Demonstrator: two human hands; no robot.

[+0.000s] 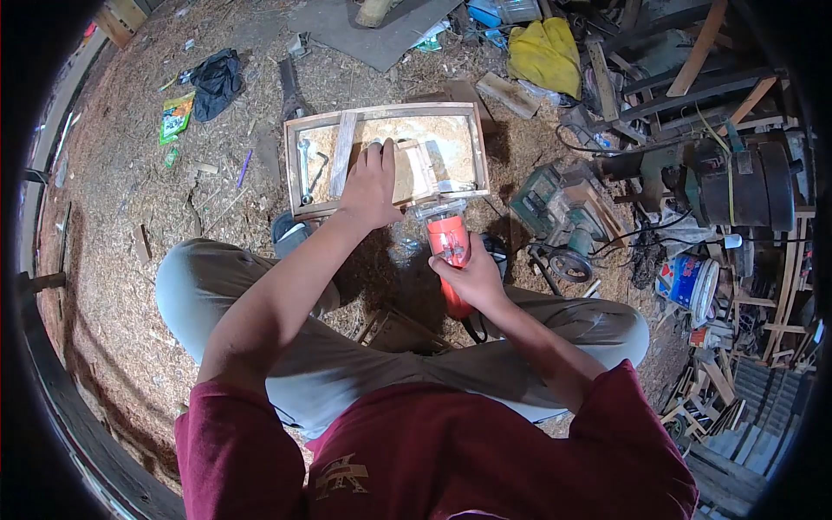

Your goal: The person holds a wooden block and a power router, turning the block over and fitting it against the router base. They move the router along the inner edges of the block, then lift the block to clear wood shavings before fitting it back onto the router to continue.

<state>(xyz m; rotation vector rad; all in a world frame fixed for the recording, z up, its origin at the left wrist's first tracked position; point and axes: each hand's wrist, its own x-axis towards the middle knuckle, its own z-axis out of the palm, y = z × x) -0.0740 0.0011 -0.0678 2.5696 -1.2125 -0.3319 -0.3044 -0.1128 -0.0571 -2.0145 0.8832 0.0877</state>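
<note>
My right hand (472, 276) is wrapped round the red body of a corded power tool, apparently a trim router (448, 238). Its metal and clear-looking base end meets the near right side of a shallow wooden tray (381, 110). Over the tray's near edge lies my left hand (371, 184), fingers stretched forward and thumb out to the side. What lies under its palm is hidden. Just right of those fingers is a small wooden piece (422, 169). Inside the tray, left of my hand, are a wooden strip (343, 152), a wrench (303, 169) and a thin bent tool (321, 166).
Sawdust covers the ground around my crossed legs. To the right stand a green machine (546, 204), a drum-shaped motor (750, 189) with cables, and a blue-and-white bucket (689, 284). A yellow cloth (546, 56) and a black plastic bag (217, 84) lie farther off.
</note>
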